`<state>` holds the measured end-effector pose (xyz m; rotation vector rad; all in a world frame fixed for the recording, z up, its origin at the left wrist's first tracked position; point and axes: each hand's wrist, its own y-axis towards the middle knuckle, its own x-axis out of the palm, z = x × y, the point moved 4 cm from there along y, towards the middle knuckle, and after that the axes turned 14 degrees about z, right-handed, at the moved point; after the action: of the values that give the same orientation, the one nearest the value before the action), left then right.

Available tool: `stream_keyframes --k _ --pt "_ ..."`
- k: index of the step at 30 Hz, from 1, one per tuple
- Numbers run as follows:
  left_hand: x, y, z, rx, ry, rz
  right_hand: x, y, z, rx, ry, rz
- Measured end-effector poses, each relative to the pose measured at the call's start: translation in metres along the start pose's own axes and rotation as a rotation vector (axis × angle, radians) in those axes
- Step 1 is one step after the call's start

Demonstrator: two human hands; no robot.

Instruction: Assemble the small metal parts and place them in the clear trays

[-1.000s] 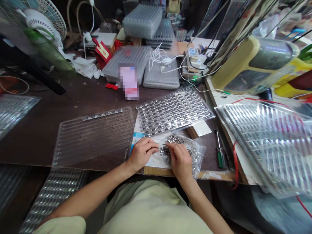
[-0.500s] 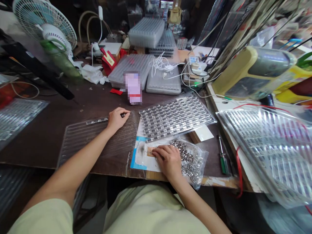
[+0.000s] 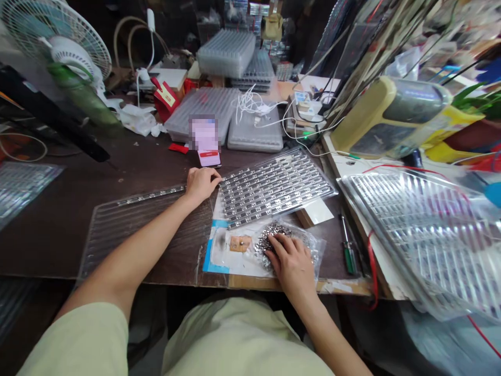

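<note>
My left hand point(image 3: 201, 184) reaches to the near-left corner of a clear tray filled with rows of small metal-shelled connectors point(image 3: 274, 187). Thumb and forefinger are pinched at a row's end; what lies between them is too small to make out. Under my left forearm lies a second clear grooved tray point(image 3: 117, 224), with one row of connectors point(image 3: 152, 196) along its far edge. My right hand point(image 3: 293, 261) rests over a heap of tiny metal parts point(image 3: 274, 232) on a plastic bag, thumb and fingertips slightly apart. Beside it sits a small brown block point(image 3: 240, 244) with a tiny piece on top.
A phone point(image 3: 207, 143) stands behind my left hand. Screwdrivers point(image 3: 347, 248) lie right of the bag. Stacked clear trays point(image 3: 422, 224) cover the right side. A fan point(image 3: 58, 42), white cables point(image 3: 254, 102) and more stacked trays point(image 3: 227, 52) occupy the back.
My left hand has moved right, from above the grooved tray to the filled tray's corner; the dark piece in it no longer shows. My right hand has moved from the brown block onto the metal parts.
</note>
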<state>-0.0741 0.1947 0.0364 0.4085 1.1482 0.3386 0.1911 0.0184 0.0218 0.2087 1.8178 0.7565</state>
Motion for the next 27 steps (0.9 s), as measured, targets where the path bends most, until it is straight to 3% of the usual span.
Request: stream_keyframes --k 4,10,12,15,20,27 --pt "-0.021 -0.014 -0.001 -0.111 -0.201 0.018 0.003 -0.003 0.004 0.054 0.051 0.004" --pt "-0.048 -0.096 0.023 -0.293 -0.681 -0.261 0.008 0.003 0.003 0.081 0.131 0.075" --pt "-0.049 -0.124 0.034 -0.333 -0.731 -0.294 0.009 0.004 0.004 0.091 0.149 0.076" --pt "-0.046 -0.150 0.050 -0.296 -0.649 -0.225 0.008 0.004 0.005 0.109 0.187 0.076" --pt "-0.039 -0.158 0.074 -0.091 -0.587 -0.102 0.001 0.002 0.005 0.177 0.291 0.080" --pt "-0.033 -0.159 0.077 -0.022 -0.477 -0.074 -0.001 0.002 0.000 0.202 0.372 0.086"
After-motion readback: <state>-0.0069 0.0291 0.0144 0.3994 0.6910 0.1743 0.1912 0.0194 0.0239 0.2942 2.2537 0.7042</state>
